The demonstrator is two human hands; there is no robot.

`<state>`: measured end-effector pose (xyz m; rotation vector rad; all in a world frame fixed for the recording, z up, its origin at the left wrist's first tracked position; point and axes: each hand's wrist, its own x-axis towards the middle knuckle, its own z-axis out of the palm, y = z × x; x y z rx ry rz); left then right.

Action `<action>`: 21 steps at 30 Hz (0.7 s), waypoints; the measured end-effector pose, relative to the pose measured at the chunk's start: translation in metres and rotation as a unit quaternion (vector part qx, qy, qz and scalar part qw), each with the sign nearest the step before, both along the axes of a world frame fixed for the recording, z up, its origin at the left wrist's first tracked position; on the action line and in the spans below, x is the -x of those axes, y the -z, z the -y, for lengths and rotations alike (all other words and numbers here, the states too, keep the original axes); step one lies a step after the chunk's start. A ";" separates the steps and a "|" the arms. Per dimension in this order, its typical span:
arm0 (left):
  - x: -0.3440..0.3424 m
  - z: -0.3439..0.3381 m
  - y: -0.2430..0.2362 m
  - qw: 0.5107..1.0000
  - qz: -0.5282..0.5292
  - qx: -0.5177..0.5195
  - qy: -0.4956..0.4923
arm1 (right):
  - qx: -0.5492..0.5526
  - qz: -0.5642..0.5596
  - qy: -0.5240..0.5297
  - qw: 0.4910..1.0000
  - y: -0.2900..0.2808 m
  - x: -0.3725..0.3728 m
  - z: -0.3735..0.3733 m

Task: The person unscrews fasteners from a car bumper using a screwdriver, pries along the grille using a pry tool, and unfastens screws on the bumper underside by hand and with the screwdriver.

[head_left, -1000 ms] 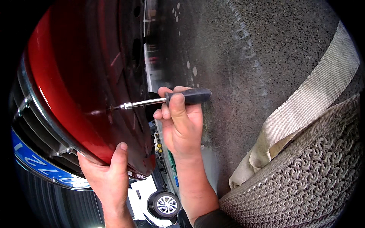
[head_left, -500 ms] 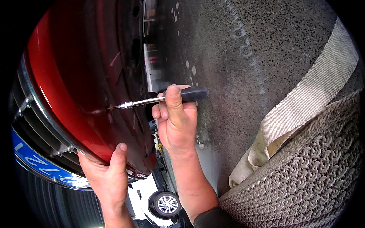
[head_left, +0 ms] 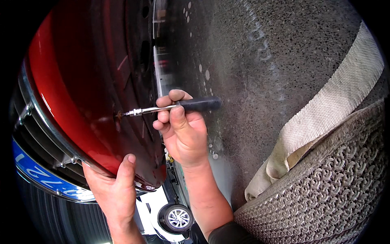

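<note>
My right hand (head_left: 183,134) holds a screwdriver with a dark handle (head_left: 201,103) and silver shaft, pinched where the two join. Its tip meets a small rusty fastener (head_left: 119,115) in a dark recessed area of a red car bumper (head_left: 71,105). My left hand (head_left: 109,189) grips the bumper's lower edge, thumb lying on the red surface and fingers hidden behind it, beside the chrome-trimmed grille (head_left: 36,126).
A blue number plate (head_left: 40,173) sits below the grille. At lower right lie a textured woven mat (head_left: 321,187) and a pale strap (head_left: 317,105) on speckled grey floor (head_left: 296,36). A white car's wheel (head_left: 178,218) shows at bottom centre.
My right hand has shifted left along the screwdriver, its thumb moving down from over the handle to beside the shaft and its upper fingers rising. My left hand is unmoved.
</note>
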<state>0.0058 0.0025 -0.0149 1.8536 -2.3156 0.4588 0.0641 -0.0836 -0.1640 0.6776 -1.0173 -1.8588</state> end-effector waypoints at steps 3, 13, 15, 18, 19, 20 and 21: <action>0.000 0.000 0.001 1.000 -0.006 0.000 -0.007 | -0.068 -0.030 -0.049 0.996 -0.005 0.005 0.000; -0.003 0.000 -0.002 1.000 -0.007 0.007 -0.002 | -0.083 -0.063 -0.089 0.991 -0.021 0.015 -0.001; -0.001 0.000 -0.002 1.000 -0.002 -0.004 -0.010 | -0.017 -0.036 -0.066 0.997 -0.018 0.012 -0.002; 0.003 -0.003 0.000 0.999 0.002 -0.005 -0.045 | 0.012 -0.060 -0.041 0.997 -0.012 0.008 0.000; 0.002 -0.004 -0.004 0.999 0.003 -0.003 -0.045 | 0.013 -0.059 -0.041 0.997 -0.011 0.008 0.001; 0.000 -0.005 -0.010 0.998 -0.008 -0.039 -0.041 | 0.018 -0.060 -0.049 0.997 -0.011 0.008 0.002; -0.002 -0.006 -0.017 0.996 -0.021 -0.077 -0.037 | 0.022 -0.062 -0.057 0.996 -0.011 0.008 0.003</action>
